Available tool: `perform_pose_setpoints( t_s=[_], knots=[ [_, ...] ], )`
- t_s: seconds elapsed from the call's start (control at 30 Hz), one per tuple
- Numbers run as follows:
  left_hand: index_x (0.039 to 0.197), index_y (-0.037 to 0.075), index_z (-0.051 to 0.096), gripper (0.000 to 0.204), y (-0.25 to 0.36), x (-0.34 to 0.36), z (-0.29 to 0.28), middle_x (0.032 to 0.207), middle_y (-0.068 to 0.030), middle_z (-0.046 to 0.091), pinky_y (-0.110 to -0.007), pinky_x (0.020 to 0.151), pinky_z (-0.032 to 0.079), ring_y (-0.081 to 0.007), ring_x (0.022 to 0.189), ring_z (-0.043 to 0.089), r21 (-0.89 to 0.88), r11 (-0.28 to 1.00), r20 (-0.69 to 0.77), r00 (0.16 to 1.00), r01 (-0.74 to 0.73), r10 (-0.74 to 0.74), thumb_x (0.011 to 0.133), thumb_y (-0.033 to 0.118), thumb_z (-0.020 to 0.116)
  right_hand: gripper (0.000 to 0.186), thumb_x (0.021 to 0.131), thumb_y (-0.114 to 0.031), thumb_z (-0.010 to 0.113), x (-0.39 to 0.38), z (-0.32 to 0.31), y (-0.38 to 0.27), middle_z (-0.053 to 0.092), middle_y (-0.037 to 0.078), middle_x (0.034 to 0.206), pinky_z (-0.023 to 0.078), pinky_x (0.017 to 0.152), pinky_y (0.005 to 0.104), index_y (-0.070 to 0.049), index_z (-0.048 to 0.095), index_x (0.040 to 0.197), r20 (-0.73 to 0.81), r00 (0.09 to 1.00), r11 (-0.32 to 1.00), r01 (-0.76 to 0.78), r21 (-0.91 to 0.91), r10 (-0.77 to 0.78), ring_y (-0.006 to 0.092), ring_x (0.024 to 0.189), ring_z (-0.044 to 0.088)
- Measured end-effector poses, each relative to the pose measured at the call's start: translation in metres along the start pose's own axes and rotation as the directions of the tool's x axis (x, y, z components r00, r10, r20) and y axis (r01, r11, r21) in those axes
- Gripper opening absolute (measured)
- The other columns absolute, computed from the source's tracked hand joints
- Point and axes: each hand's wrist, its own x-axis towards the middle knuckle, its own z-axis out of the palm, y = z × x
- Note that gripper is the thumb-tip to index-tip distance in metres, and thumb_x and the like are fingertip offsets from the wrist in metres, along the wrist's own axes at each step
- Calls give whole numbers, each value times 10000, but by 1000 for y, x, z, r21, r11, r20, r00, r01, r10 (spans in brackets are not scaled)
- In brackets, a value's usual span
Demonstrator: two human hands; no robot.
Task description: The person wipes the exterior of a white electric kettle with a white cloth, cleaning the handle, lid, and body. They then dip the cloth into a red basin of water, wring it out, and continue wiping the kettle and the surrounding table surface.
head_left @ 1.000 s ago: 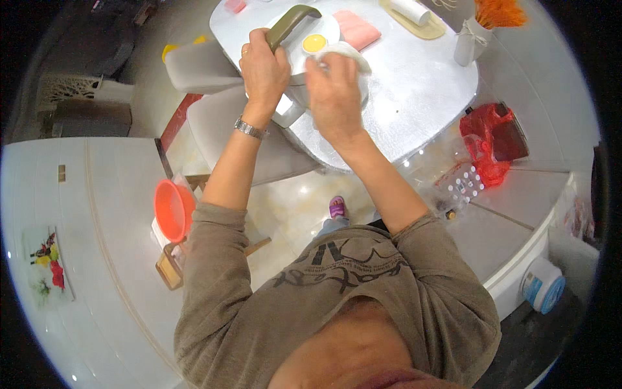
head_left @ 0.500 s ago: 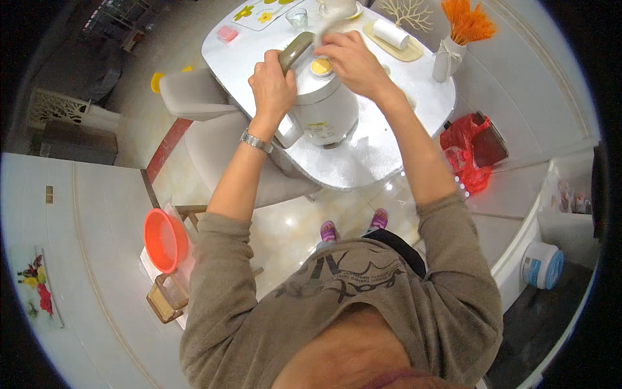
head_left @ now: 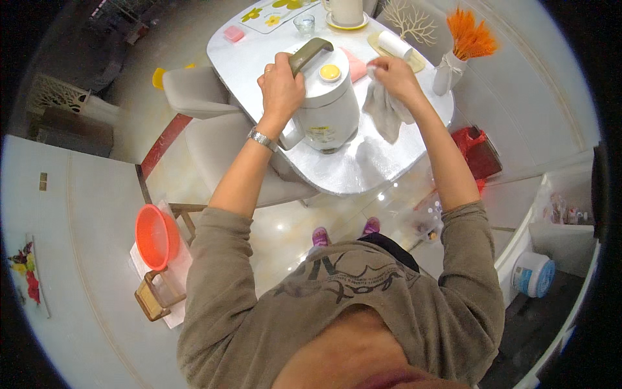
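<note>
Far left: round orange plastic bowl (head_left: 156, 236) sitting on a small wooden stand (head_left: 153, 299), well apart from the work, beside a pale cushioned chair (head_left: 217, 139) pushed against the table.

Left hand (head_left: 280, 86), metal watch at the wrist, fingers wrapped tight round the olive-green curved handle (head_left: 310, 53) of a white cylindrical electric kettle (head_left: 327, 107). Kettle stands upright on the silvery oval table (head_left: 363, 165), toward the near-left part of the top, round yellow button on its lid.

Just right of the kettle: right hand (head_left: 393, 76), fingers bunched closed on a crumpled grey-white cloth (head_left: 387, 113). Cloth hangs down from the hand beside the kettle's right flank; whether it touches the kettle wall cannot be told.

Behind the kettle, partly hidden: flat pink pad (head_left: 354, 63). Further back: small clear glass (head_left: 303, 24), white roll (head_left: 394, 45) lying on a tan mat.

Right end of the table: white vase with orange dried stems (head_left: 471, 34). Past the table's right edge, on the floor: red bag (head_left: 476, 149). Far right, low: white tub with a blue band (head_left: 533, 274).
</note>
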Motion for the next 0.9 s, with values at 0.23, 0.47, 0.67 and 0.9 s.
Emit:
perform_pose_setpoints(
  t_s=[0.23,0.47,0.67,0.9],
  knots=[
    [1082,7,464,339,-8,-8,-1,899,-213,586,-449,775,430,-359,861,567,-143,989,-24,999,-45,42,776,132,538,375,851,-324,515,-5,-4,-69,613,165,1036,438,827,372,-50,565,1102,174,888,896,441,-50,-426,282,980,545],
    [1077,7,472,349,-9,-5,0,892,-201,592,-442,805,418,-347,870,570,-146,989,-7,1000,-29,28,755,128,535,571,905,-502,340,18,-2,-73,499,180,1253,423,869,416,-95,407,1301,450,817,830,501,-244,-360,312,1019,532],
    [1075,9,465,373,-11,-4,1,877,-175,599,-463,823,333,-336,884,548,-141,990,24,1000,-6,9,734,136,543,562,882,-534,380,18,3,-89,591,181,1080,462,809,428,-59,504,1155,452,867,855,388,-343,-212,351,961,577],
    [1048,8,478,339,-7,-11,6,828,-175,600,-456,784,388,-346,813,561,-68,998,-15,1000,-15,14,735,125,538,647,816,-594,459,-10,1,-65,600,158,1106,488,786,424,-37,556,1133,218,906,866,414,-281,-362,333,956,598]
  ],
)
